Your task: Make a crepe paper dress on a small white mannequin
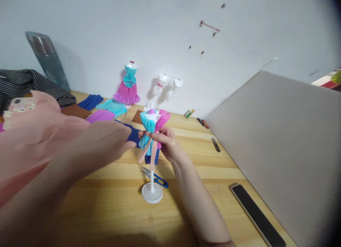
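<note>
We log the left hand (113, 138) as motion-blurred and cannot tell its grip; the right hand (168, 143) pinches the pale pink ribbon (153, 156) at the waist of the dressed mannequin (149, 126), mid-scene, some fingers hidden behind it. The post of its stand (152, 195) covers part of the snips (165, 183). Tabletop (207, 199) stretches right to a dark slab (257, 213), cut off at the near edge, and the white panel (279, 144)
</note>
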A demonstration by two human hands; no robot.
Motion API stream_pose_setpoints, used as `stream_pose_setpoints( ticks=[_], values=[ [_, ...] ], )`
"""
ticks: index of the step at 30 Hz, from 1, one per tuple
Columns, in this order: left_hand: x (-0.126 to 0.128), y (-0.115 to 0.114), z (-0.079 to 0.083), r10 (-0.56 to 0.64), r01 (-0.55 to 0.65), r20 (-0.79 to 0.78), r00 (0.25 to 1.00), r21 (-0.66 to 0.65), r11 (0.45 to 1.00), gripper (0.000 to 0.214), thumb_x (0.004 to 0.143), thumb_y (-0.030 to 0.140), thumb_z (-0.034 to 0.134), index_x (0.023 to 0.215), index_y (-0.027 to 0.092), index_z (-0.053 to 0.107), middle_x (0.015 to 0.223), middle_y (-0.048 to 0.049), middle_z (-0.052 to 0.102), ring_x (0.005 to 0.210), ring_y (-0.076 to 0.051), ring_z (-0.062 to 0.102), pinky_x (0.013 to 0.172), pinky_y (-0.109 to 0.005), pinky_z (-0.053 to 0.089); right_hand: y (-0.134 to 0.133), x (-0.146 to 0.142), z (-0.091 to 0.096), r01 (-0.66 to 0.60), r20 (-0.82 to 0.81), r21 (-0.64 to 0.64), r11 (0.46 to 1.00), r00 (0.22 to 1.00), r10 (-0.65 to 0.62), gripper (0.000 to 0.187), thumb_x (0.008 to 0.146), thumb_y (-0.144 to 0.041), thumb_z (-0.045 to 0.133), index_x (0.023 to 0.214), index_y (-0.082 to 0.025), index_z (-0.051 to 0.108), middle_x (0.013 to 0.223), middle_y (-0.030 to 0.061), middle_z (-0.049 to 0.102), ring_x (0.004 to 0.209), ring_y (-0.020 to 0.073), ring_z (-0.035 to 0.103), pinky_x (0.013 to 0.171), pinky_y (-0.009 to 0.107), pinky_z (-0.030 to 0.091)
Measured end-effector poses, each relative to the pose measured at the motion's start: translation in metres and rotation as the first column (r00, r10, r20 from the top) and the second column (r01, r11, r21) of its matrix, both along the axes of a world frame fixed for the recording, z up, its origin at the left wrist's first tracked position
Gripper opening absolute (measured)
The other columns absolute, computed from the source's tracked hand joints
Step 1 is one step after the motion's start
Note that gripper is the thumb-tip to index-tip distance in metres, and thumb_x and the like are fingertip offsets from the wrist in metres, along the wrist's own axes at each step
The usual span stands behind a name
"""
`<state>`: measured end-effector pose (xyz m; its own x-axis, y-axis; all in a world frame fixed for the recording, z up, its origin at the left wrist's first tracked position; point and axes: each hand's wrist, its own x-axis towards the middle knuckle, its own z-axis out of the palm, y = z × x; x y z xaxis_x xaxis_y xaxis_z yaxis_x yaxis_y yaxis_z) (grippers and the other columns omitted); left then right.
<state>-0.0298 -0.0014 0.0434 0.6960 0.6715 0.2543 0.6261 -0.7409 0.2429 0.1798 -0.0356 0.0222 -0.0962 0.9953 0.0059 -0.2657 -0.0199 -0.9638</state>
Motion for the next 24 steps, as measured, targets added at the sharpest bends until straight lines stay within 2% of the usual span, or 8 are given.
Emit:
stream_pose_setpoints(
  ticks=[1,4,6,8,12,17,21,24],
  values=[
    [0.002,0.005,0.004,0.015,-0.015,-0.013,1.000,-0.009,1.000,0.039,0.088,0.045,0.046,0.063,0.018,0.058,0.058,-0.0016,0.054,0.052,-0.013,0.041,0.051,-0.028,0.022,0.000,0.000,-0.001,-0.003,0.001,0.002,1.000,1.000,0.003,0.019,0.061,-0.029,0.078,0.072,-0.014,0.073,0.070,0.0051,0.073,0.057,0.0168,0.063,0.063,0.030,0.052],
    [0.020,0.014,0.016,0.062,-0.065,-0.021,0.998,-0.164,0.984,0.043,0.085,0.051,0.046,0.060,0.017,0.054,0.054,0.0012,0.049,0.050,-0.011,0.038,0.051,-0.027,0.021,0.001,0.000,-0.004,-0.009,0.004,0.004,1.000,1.000,0.009,0.019,0.061,-0.031,0.078,0.068,-0.015,0.071,0.065,0.0031,0.070,0.055,0.0151,0.061,0.061,0.028,0.050],
    [0.033,0.015,0.018,0.049,-0.050,-0.011,0.999,-0.284,0.957,0.043,0.080,0.055,0.050,0.060,0.017,0.053,0.054,0.0017,0.049,0.051,-0.011,0.040,0.051,-0.027,0.022,0.000,0.000,-0.005,0.005,0.014,0.000,1.000,1.000,-0.005,0.021,0.060,-0.033,0.079,0.068,-0.016,0.070,0.064,0.0024,0.069,0.055,0.0150,0.060,0.061,0.028,0.050],
    [0.042,0.012,0.015,0.061,-0.049,0.025,0.998,-0.341,0.939,0.042,0.079,0.055,0.051,0.061,0.018,0.051,0.059,0.0009,0.051,0.055,-0.012,0.043,0.053,-0.027,0.023,0.000,0.000,-0.004,0.027,0.022,-0.009,1.000,0.999,-0.027,0.022,0.059,-0.033,0.079,0.070,-0.016,0.070,0.063,0.0018,0.067,0.055,0.0151,0.059,0.062,0.029,0.050],
    [0.046,0.007,0.012,0.115,-0.079,0.081,0.990,-0.357,0.931,0.036,0.077,0.051,0.053,0.063,0.018,0.049,0.063,-0.0001,0.053,0.060,-0.014,0.047,0.054,-0.027,0.025,0.000,0.000,-0.003,0.035,0.016,-0.030,0.999,0.999,-0.035,0.024,0.058,-0.033,0.079,0.073,-0.016,0.070,0.064,0.0008,0.065,0.057,0.0150,0.058,0.063,0.029,0.048],
    [0.036,0.015,0.012,0.023,0.034,0.158,0.987,-0.351,0.936,0.033,0.075,0.045,0.058,0.060,0.018,0.049,0.057,0.0023,0.052,0.055,-0.011,0.043,0.052,-0.025,0.027,0.000,-0.001,-0.004,0.029,0.020,-0.025,0.999,0.999,-0.028,0.026,0.058,-0.035,0.079,0.073,-0.016,0.071,0.061,0.0006,0.064,0.054,0.0140,0.056,0.061,0.028,0.046],
    [0.030,0.029,0.007,0.043,0.070,0.206,0.978,-0.512,0.856,0.033,0.072,0.050,0.061,0.067,0.017,0.060,0.054,0.0022,0.055,0.051,-0.011,0.046,0.048,-0.022,0.031,0.001,0.000,-0.006,0.035,0.013,-0.020,0.999,0.999,-0.035,0.028,0.057,-0.039,0.081,0.069,-0.016,0.070,0.061,0.0007,0.064,0.055,0.0141,0.055,0.059,0.027,0.045],
    [0.032,0.034,0.002,0.081,0.068,0.223,0.971,-0.587,0.806,0.036,0.071,0.053,0.061,0.068,0.017,0.060,0.052,0.0015,0.057,0.050,-0.012,0.052,0.046,-0.022,0.034,0.001,0.001,-0.006,0.044,0.025,-0.018,0.999,0.999,-0.044,0.030,0.056,-0.040,0.082,0.067,-0.016,0.068,0.059,-0.0001,0.062,0.052,0.0123,0.052,0.055,0.025,0.041]
  ],
)
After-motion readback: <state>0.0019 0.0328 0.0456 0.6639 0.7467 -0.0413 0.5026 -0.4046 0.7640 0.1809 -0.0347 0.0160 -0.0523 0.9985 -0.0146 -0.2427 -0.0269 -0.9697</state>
